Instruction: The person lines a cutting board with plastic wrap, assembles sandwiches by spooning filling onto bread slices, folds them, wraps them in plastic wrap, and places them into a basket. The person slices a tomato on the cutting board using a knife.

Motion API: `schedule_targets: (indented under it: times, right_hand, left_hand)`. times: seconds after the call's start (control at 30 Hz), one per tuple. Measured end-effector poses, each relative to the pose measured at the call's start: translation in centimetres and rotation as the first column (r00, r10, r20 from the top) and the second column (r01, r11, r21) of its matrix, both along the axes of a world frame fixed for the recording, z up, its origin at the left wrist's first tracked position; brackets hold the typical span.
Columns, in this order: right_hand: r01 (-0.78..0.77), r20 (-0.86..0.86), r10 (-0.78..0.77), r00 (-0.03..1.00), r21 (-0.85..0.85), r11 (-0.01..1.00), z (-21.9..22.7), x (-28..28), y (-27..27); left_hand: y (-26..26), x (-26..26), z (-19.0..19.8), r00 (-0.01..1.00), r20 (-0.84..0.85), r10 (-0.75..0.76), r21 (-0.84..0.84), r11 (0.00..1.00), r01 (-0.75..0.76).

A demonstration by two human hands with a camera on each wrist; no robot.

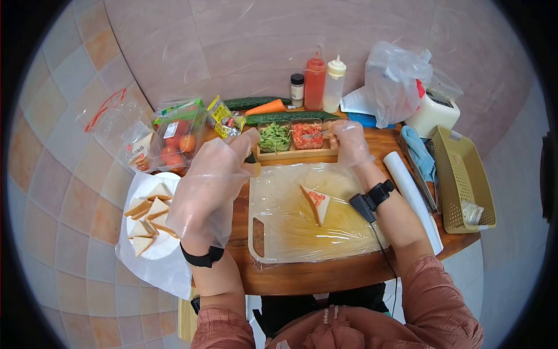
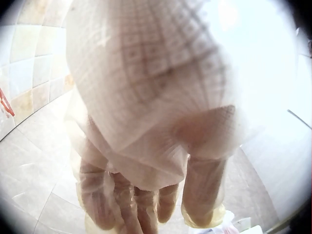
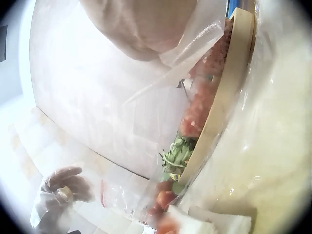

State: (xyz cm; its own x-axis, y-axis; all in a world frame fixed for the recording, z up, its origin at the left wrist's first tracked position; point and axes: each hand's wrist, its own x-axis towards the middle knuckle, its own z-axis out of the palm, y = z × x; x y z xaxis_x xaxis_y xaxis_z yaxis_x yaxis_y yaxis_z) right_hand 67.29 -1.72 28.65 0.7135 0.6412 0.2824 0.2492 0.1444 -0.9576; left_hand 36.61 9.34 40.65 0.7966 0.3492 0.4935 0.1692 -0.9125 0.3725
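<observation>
A clear plastic glove covers each hand. My right hand (image 1: 352, 142) pinches a thin metal utensil (image 1: 317, 134) whose far end is in the chopped red filling (image 1: 303, 138) of a clear container; the wrist view hides the fingertips. Left of the board, my left hand (image 1: 218, 180) hangs in the air with loosely bent fingers, holding nothing; its fingers (image 2: 139, 207) also show in the left wrist view. On the film-covered cutting board (image 1: 273, 232) lies one bread triangle (image 1: 315, 203) with red bits on it. Shredded greens (image 1: 274, 137) fill the container beside the red one.
Bread triangles (image 1: 141, 228) lie on a white plate at the left, near packed tomatoes (image 1: 179, 142). Cucumbers (image 1: 258, 103), a carrot (image 1: 266, 107) and squeeze bottles (image 1: 315, 84) stand or lie behind. A film roll (image 1: 410, 195) and a basket (image 1: 465, 180) are at the right.
</observation>
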Motion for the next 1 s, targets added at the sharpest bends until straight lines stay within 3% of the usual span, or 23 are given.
schedule_targets:
  times: [0.07,0.1,0.17,0.2,0.27,0.3,0.33,0.37,0.4,0.47,0.5,0.53,0.57,0.73,0.83,0.97,1.0]
  right_hand:
    - [0.051,-0.233,-0.036,0.972,0.056,0.997,-0.2,-0.2,0.3]
    - [0.050,-0.233,-0.036,0.972,0.057,0.997,-0.3,0.0,0.3]
    - [0.005,-0.009,-0.005,1.000,0.025,1.000,-1.0,1.1,0.0]
    - [0.002,-0.008,-0.002,1.000,0.023,1.000,-1.7,1.9,0.0]
    - [0.070,0.451,-0.053,0.891,-0.020,0.997,-2.2,2.6,-0.1]
    - [0.067,0.450,-0.049,0.892,-0.024,0.997,-2.1,2.4,-0.2]
    - [0.197,0.692,-0.113,0.713,-0.042,0.980,-1.9,2.4,-0.6]
    - [0.321,0.874,-0.140,0.466,-0.020,0.947,-1.3,2.0,-0.8]
    - [0.318,0.874,-0.135,0.466,-0.023,0.948,-1.0,1.9,-1.0]
    - [0.318,0.795,-0.076,0.602,-0.152,0.936,-0.4,1.7,-1.3]
    - [0.315,0.794,-0.069,0.604,-0.158,0.936,-0.2,1.5,-1.3]
    - [0.151,0.347,-0.122,0.930,-0.060,0.987,0.0,1.2,-1.3]
    - [0.065,-0.201,-0.041,0.979,0.113,0.991,0.3,0.7,-1.3]
    - [0.062,-0.211,-0.040,0.977,0.100,0.993,2.8,-1.5,-3.5]
    - [0.032,-0.195,-0.018,0.981,0.068,0.997,2.7,-1.9,-5.1]
    - [0.004,-0.123,0.000,0.992,0.036,0.999,2.7,-3.4,-8.1]
    - [0.045,-0.133,-0.052,0.990,-0.058,0.997,3.2,-4.4,-8.9]
  left_hand:
    - [0.1,0.1,-0.1,1.000,-0.002,0.006,0.004,1.000,-0.006]
    - [0.1,0.1,-0.2,1.000,-0.003,0.013,0.008,1.000,-0.013]
    - [0.7,0.5,0.0,0.998,-0.056,0.024,-0.009,1.000,-0.025]
    - [0.9,0.6,0.0,0.993,-0.109,0.033,-0.027,0.999,-0.036]
    - [0.8,0.6,0.2,0.993,-0.108,0.036,-0.030,0.999,-0.040]
    - [0.7,0.6,0.4,0.993,-0.109,0.037,-0.030,0.999,-0.041]
    - [0.6,0.6,0.5,0.993,-0.109,0.039,-0.029,0.999,-0.042]
    - [0.5,0.6,0.6,0.993,-0.109,0.040,-0.028,0.999,-0.043]
    - [0.4,0.5,0.7,0.993,-0.108,0.042,-0.027,0.999,-0.045]
    - [0.3,0.5,0.8,0.993,-0.107,0.045,-0.028,0.998,-0.048]
    - [0.3,0.5,0.8,0.993,-0.109,0.046,-0.031,0.998,-0.049]
    - [0.3,0.4,0.8,0.993,-0.111,0.048,-0.037,0.998,-0.052]
    - [0.3,0.4,0.7,0.991,-0.116,0.061,-0.009,0.998,-0.062]
    - [-0.7,0.8,2.2,0.996,-0.085,-0.019,-0.017,1.000,0.017]
    - [-0.1,1.2,1.7,0.984,-0.180,0.004,-0.192,0.981,-0.039]
    - [0.5,0.8,0.5,0.987,-0.149,0.056,-0.074,0.995,-0.068]
    - [0.5,0.7,0.5,0.987,-0.148,0.064,-0.051,0.996,-0.072]
